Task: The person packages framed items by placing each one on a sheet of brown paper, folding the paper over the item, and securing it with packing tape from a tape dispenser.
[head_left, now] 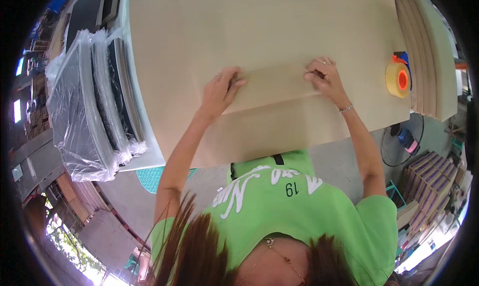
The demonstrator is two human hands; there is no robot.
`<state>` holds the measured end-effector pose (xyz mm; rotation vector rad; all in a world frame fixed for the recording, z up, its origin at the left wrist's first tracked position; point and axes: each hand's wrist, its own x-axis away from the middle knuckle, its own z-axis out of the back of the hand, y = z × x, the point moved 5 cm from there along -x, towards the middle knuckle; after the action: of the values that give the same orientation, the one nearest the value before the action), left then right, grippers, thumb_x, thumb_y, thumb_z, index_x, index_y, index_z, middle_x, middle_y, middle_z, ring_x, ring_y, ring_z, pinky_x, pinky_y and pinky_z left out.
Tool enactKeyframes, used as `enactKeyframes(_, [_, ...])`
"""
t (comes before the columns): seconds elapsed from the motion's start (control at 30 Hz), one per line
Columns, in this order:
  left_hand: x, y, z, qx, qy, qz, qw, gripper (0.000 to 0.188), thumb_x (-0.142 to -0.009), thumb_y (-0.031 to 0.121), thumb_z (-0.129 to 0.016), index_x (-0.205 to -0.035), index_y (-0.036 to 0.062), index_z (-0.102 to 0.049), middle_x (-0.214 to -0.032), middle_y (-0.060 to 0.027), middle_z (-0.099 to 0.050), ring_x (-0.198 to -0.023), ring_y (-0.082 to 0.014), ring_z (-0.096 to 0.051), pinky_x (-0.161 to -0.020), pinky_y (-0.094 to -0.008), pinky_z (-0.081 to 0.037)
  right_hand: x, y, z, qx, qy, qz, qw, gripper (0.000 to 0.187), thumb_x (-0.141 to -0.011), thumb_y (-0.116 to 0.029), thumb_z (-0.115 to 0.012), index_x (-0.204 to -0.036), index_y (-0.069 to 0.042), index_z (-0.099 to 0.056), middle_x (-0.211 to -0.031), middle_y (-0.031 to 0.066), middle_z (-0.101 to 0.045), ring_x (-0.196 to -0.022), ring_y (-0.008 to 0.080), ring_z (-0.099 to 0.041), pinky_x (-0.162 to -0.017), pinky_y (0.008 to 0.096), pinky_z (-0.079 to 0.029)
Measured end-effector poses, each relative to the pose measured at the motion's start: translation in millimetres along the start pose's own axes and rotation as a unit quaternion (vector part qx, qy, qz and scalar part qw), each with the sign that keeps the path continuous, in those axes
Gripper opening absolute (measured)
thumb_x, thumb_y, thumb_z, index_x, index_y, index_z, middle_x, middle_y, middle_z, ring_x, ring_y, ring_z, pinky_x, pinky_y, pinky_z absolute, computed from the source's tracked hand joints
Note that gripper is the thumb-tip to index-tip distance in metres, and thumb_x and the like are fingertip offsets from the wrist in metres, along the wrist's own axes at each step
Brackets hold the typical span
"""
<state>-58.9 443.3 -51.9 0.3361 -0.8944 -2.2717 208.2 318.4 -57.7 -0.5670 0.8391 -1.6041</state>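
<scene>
A large brown cardboard sheet covers the table in front of me. A narrow panel of the same brown board spans between my hands, with a straight crease or edge along its near side. My left hand is curled at the panel's left end, thumb and fingers closed on it. At the right end my right hand is likewise closed, its fingers bent over the board. Both sets of fingertips are partly hidden.
A tape roll in an orange and blue dispenser sits at the right edge. Stacked brown boards stand beyond it. Plastic-wrapped dark panels lie along the left. Below right are a floor fan and bundled cardboard; a teal stool is below left.
</scene>
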Motion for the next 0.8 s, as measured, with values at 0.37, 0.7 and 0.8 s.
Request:
enactKeyframes(0.37, [68,-61,13,-0.352,-0.002,-0.401,0.846,0.051,-0.083,0.043,-0.067,-0.130,0.0397,-0.046,-0.132,0.0011,-0.050,-0.126,-0.0198,-0.048,-0.110,-0.0410,-0.038,2,-4,-4,-0.002,0.027,-0.010,1.000,0.019,-0.077,-0.015,-0.071,-0.072,-0.007,-0.055,-0.065,0.0004,-0.046,-0.074,0.0177,-0.042,-0.095,0.0358,-0.029])
enactKeyframes(0.7, [87,-32,-26,-0.251,0.166,-0.173,0.938,0.061,-0.085,0.036,-0.066,-0.140,0.0268,-0.041,-0.132,-0.0043,-0.051,-0.127,-0.0259,-0.047,-0.109,-0.0502,-0.034,4,-6,-4,0.001,0.073,-0.016,0.997,0.015,-0.074,-0.012,-0.073,-0.070,-0.005,-0.061,-0.065,0.0011,-0.051,-0.071,0.0173,-0.045,-0.087,0.0323,-0.035])
enactKeyframes(0.8, [89,6,-62,-0.242,0.121,-0.055,0.961,0.068,-0.086,0.035,-0.064,-0.146,0.0268,-0.034,-0.145,-0.0053,-0.040,-0.137,-0.0279,-0.033,-0.112,-0.0536,-0.025,3,-11,-8,0.011,0.115,0.006,0.993,0.013,-0.072,-0.011,-0.074,-0.070,-0.005,-0.062,-0.064,0.0018,-0.053,-0.071,0.0179,-0.048,-0.084,0.0335,-0.037])
